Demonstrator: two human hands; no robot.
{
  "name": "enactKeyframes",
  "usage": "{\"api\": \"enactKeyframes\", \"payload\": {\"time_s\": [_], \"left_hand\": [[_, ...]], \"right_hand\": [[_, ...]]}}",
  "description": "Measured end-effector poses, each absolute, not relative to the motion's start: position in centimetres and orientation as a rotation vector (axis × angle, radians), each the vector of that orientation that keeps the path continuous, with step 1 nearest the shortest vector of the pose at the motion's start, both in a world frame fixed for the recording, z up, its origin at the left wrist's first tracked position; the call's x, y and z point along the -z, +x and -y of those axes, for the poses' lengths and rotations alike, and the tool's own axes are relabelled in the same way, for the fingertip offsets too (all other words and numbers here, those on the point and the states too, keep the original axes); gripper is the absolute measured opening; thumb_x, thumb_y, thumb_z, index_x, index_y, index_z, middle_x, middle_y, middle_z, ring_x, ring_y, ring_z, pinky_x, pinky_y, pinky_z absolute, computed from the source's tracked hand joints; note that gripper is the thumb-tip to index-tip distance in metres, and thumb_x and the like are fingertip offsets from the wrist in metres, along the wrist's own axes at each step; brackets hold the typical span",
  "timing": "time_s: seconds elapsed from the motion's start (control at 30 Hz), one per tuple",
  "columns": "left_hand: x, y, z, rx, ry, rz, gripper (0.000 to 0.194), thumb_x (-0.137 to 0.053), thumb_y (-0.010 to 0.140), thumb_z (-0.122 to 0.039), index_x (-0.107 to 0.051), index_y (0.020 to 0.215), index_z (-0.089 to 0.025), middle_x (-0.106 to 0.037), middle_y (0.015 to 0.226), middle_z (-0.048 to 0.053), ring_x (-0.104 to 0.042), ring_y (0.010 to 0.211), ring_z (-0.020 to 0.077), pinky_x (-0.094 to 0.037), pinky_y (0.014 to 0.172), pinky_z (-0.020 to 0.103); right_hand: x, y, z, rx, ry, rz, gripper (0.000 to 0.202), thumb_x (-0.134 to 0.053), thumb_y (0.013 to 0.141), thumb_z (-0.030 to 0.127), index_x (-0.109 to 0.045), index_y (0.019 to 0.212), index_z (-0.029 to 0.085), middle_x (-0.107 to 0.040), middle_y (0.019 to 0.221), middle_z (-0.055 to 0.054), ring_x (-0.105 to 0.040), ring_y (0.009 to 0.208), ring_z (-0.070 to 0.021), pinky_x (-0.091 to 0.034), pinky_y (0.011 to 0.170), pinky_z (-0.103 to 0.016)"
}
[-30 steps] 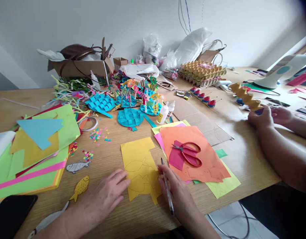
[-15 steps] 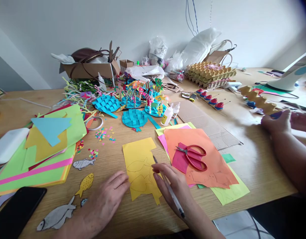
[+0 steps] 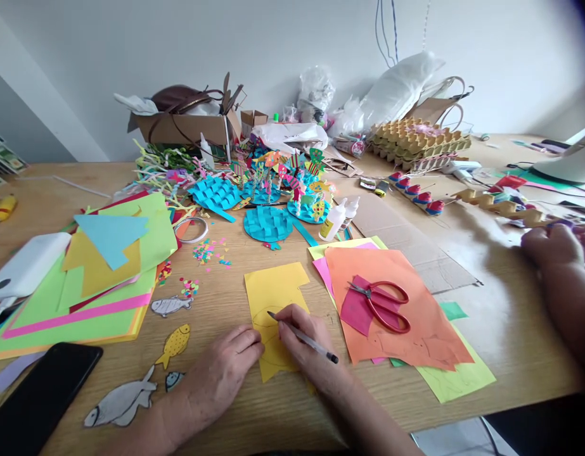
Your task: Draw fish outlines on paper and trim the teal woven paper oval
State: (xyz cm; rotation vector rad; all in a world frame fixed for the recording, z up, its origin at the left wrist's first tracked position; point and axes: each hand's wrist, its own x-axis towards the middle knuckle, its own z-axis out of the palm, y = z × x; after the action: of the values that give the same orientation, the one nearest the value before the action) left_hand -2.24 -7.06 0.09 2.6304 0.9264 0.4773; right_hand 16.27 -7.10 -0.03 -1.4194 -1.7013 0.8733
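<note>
Gripping a pen [image 3: 315, 345], the right hand [image 3: 315, 368] is leaning over that yellow paper [image 3: 274, 288], while the left hand [image 3: 228, 364], loosely curled, is just touching its edge.

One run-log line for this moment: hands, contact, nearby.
left hand: at yellow sheet, left edge | right hand: holds pen | pen tip: at drawn outline, contact unclear | nearby: scissors over magenta scrap, orange sheet

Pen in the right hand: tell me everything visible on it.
The pen is slim and straight: dark tip, pale barrel that looks like clear plastic, dark back end. The right hand grips it near the tip, its fingers hiding part of the barrel. It lies slanted, tip over the yellow paper; whether the tip touches is unclear.
</note>
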Motion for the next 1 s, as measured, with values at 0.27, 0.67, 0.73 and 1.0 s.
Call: {"api": "enactKeyframes", "payload": {"time_s": [0.27, 0.67, 0.73, 1.0], "left_hand": [[1.2, -2.4, 7.0, -0.601, 2.655, -0.932, 0.030, -0.034, 0.087, -0.001, -0.060, 0.092, -0.016, -0.059, 0.104, 0.007, -0.053, 0.100, 0.0185, -0.050, 0.085, 0.031], [0.6, -2.4, 6.7, -0.603, 2.605, -0.924, 0.027, -0.037, 0.089, -0.005, -0.061, 0.092, -0.017, -0.060, 0.103, 0.006, -0.053, 0.098, 0.0176, -0.050, 0.084, 0.029], [0.7, -2.5, 6.7, -0.607, 2.603, -0.930, 0.027, -0.037, 0.089, -0.005, -0.061, 0.092, -0.016, -0.060, 0.105, 0.006, -0.053, 0.099, 0.0183, -0.050, 0.085, 0.030], [0.7, -2.5, 6.8, -0.594, 2.570, -0.944, 0.027, -0.039, 0.088, -0.003, -0.062, 0.091, -0.017, -0.060, 0.104, 0.006, -0.053, 0.099, 0.0178, -0.050, 0.085, 0.029]], "right_hand": [[1.0, 16.0, 6.9, -0.811, -1.353, 1.759, 0.012, -0.044, 0.079, 0.017, -0.056, 0.079, 0.018, -0.060, 0.060, 0.000, -0.055, 0.052, -0.0129, -0.040, 0.049, -0.022], [0.7, 16.0, 7.0, -0.814, -1.345, 1.815, 0.013, -0.045, 0.080, 0.012, -0.056, 0.083, 0.019, -0.063, 0.066, -0.001, -0.058, 0.056, -0.0135, -0.042, 0.053, -0.022], [0.8, 16.0, 6.9, -0.818, -1.352, 1.813, 0.013, -0.045, 0.080, 0.013, -0.056, 0.082, 0.019, -0.063, 0.066, -0.001, -0.057, 0.056, -0.0132, -0.043, 0.053, -0.022], [1.2, 16.0, 6.8, -0.839, -1.369, 1.825, 0.012, -0.045, 0.081, 0.014, -0.056, 0.083, 0.019, -0.063, 0.066, 0.000, -0.057, 0.056, -0.0127, -0.043, 0.054, -0.022]]}}
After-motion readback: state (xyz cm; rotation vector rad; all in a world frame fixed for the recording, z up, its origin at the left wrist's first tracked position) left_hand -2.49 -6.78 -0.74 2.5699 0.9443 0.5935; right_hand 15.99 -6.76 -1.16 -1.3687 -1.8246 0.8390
